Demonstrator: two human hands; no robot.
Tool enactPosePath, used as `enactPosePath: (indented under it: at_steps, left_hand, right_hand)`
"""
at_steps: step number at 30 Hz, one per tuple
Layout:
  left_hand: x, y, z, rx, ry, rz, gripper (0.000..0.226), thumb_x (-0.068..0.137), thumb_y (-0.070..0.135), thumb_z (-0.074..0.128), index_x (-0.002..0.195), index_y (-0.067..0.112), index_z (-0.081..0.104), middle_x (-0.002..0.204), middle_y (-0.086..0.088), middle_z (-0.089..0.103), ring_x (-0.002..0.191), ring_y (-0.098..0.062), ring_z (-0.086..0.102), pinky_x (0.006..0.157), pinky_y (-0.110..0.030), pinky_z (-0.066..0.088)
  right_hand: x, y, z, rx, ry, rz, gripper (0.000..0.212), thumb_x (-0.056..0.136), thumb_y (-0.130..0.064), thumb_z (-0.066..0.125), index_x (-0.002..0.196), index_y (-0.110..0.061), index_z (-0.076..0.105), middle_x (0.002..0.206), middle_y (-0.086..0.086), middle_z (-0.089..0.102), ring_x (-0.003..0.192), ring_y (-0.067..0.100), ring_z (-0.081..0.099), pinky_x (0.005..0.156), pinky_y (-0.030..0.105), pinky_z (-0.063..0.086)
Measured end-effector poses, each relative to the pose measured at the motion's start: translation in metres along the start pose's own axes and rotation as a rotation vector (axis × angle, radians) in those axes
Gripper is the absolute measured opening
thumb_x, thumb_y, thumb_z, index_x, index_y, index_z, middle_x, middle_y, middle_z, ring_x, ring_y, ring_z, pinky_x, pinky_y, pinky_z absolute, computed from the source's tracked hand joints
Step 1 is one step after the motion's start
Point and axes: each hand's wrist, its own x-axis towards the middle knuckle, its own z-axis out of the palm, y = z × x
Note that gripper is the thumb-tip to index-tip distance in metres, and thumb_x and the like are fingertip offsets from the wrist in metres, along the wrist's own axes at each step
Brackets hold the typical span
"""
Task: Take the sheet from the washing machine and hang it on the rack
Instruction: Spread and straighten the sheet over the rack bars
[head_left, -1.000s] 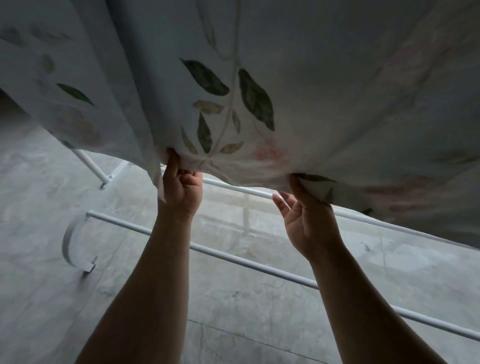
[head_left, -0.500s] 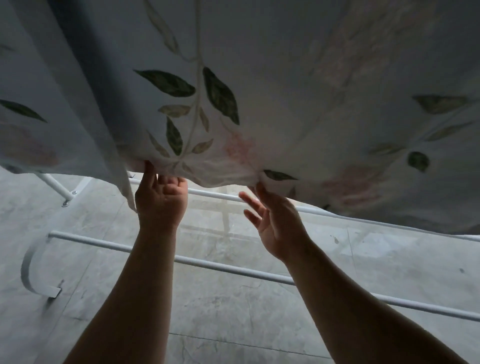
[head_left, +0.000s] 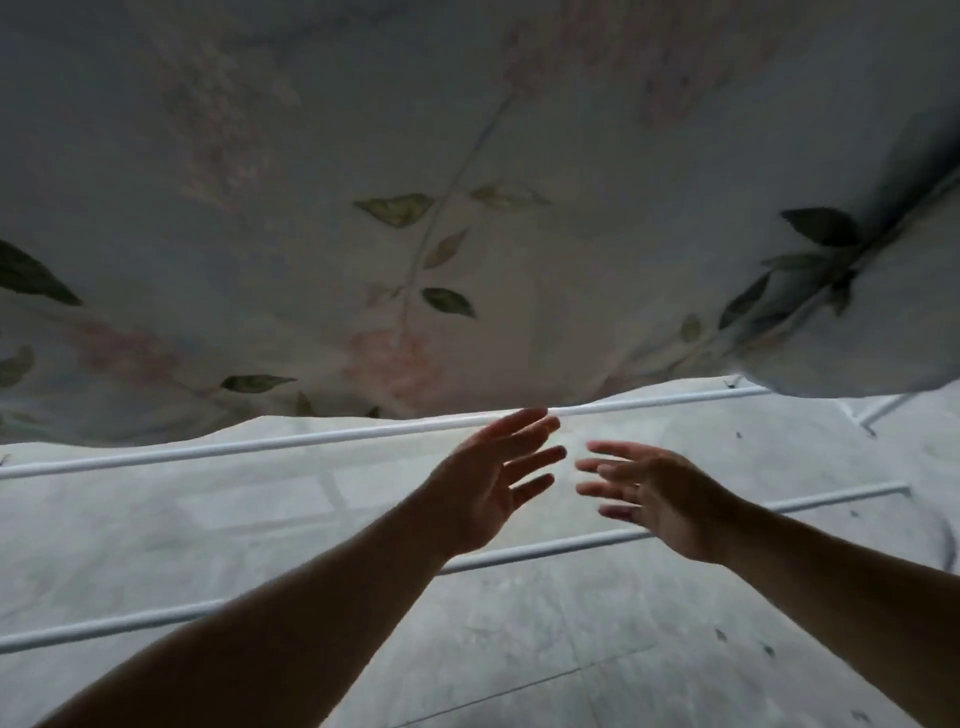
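Both hands had let go of the sheet (head_left: 415, 234): left hand (head_left: 488, 483) and right hand (head_left: 654, 493) hung below its hem, fingers spread, empty. Sheet draped over the rack (head_left: 260, 441) unaided, so hanging looked nearly done.

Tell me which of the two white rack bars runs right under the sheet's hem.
The farther bar, higher in view, lies just below the lower edge of the sheet. The nearer bar crosses lower, well clear of the hem.

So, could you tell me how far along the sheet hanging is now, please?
Looks done: the floral sheet hangs overhead, its lower edge above the white rack rails. In hand: nothing; the left hand and right hand are open, just below that edge. Left: possibly smoothing the bunched fold at the right.
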Motion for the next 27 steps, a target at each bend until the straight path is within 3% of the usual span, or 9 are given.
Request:
enactPosePath:
  at_steps: [4,7,13,17,20,23,27]
  left_hand:
    - [0.04,0.002,0.081,0.018,0.032,0.015,0.034,0.089,0.015,0.068,0.122,0.015,0.063,0.123,-0.001,0.069,0.11,-0.024,0.068,0.1,-0.043,0.049]
    - [0.067,0.001,0.108,-0.161,0.176,0.12,0.032,0.088,0.01,0.069,0.12,0.015,0.063,0.115,-0.003,0.072,0.105,-0.025,0.07,0.09,-0.04,0.054]
    - [0.087,-0.005,0.11,-0.454,0.33,0.213,0.017,0.089,0.005,0.063,0.098,0.018,0.068,0.129,-0.005,0.063,0.118,-0.027,0.06,0.107,-0.043,0.043]
    - [0.095,-0.017,0.107,-0.481,0.255,0.279,0.031,0.089,0.002,0.057,0.113,0.019,0.066,0.128,-0.004,0.066,0.123,-0.028,0.056,0.109,-0.049,0.039]
    - [0.103,-0.019,0.104,-0.482,0.221,0.313,0.06,0.073,-0.001,0.062,0.13,0.019,0.06,0.13,-0.003,0.065,0.125,-0.027,0.054,0.109,-0.05,0.038]
    - [0.113,-0.021,0.101,-0.444,0.2,0.299,0.071,0.072,0.0,0.062,0.139,0.02,0.053,0.136,-0.006,0.06,0.129,-0.025,0.05,0.108,-0.046,0.037]
    - [0.117,-0.029,0.102,-0.458,0.168,0.265,0.036,0.087,-0.001,0.054,0.117,0.019,0.062,0.128,-0.007,0.062,0.123,-0.024,0.054,0.103,-0.042,0.039]
  right_hand:
    - [-0.005,-0.028,-0.068,0.556,0.135,-0.18,0.035,0.096,-0.012,0.049,0.131,-0.012,0.054,0.132,0.009,0.064,0.116,0.033,0.064,0.1,0.047,0.046]
    - [-0.01,-0.048,-0.101,0.82,0.111,-0.308,0.041,0.076,-0.008,0.062,0.117,-0.014,0.06,0.136,0.007,0.061,0.114,0.031,0.066,0.104,0.048,0.043]
    - [0.002,-0.046,-0.123,1.055,0.105,-0.338,0.029,0.07,-0.005,0.058,0.097,-0.013,0.064,0.131,0.008,0.064,0.111,0.034,0.067,0.102,0.048,0.045]
    - [0.013,-0.049,-0.14,1.148,0.077,-0.388,0.023,0.071,-0.007,0.059,0.09,-0.017,0.066,0.108,0.0,0.071,0.115,0.027,0.063,0.098,0.045,0.046]
    - [0.017,-0.051,-0.141,1.162,0.04,-0.382,0.015,0.07,-0.009,0.06,0.08,-0.019,0.063,0.096,0.001,0.067,0.105,0.025,0.061,0.093,0.041,0.046]
    - [0.022,-0.052,-0.147,1.205,0.037,-0.36,0.011,0.08,-0.011,0.055,0.08,-0.02,0.061,0.115,0.006,0.063,0.111,0.028,0.058,0.095,0.043,0.043]
    - [0.029,-0.048,-0.155,1.248,0.0,-0.384,0.021,0.075,-0.013,0.059,0.095,-0.021,0.064,0.134,0.01,0.06,0.123,0.033,0.056,0.107,0.048,0.038]
